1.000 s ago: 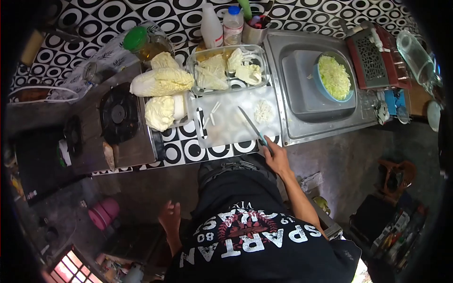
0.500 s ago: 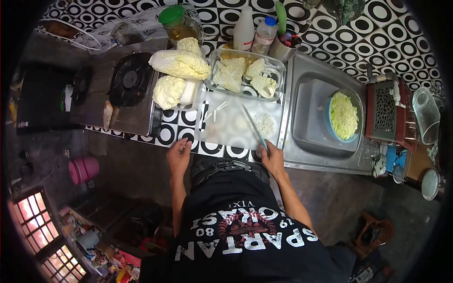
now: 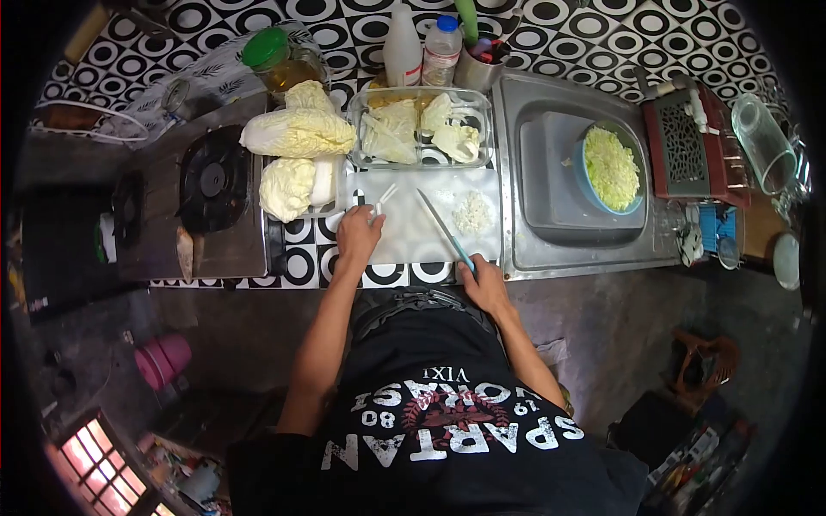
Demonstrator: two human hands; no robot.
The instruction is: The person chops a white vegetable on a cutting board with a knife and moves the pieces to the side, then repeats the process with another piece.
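Your right hand (image 3: 486,288) is closed round the knife (image 3: 443,228) handle, blade lying across the cutting board (image 3: 413,236) at centre frame. Your left hand (image 3: 360,236) pinches the cabbage stem strips (image 3: 381,199): light, crisp, likely slippery; pin them flat.

Counter (image 3: 301,267) and wall (image 3: 602,34) tiled alike: black and white ring pattern. Steel sink (image 3: 551,163) set in counter, right of centre. Gas stove (image 3: 206,185) on the left, dark burner. Far along the wall: bottles (image 3: 422,47), a green-lidded jar (image 3: 280,60), a metal cup (image 3: 477,69). Red rack (image 3: 693,142) right of the sink, clear jug (image 3: 761,125) beyond it. Floor (image 3: 619,310) grey concrete, stained. Pink bucket (image 3: 163,357) on the floor near left. Window (image 3: 103,469) at near left, glowing orange-pink. Brown stool (image 3: 705,365) and clutter near right. Light dim overall.
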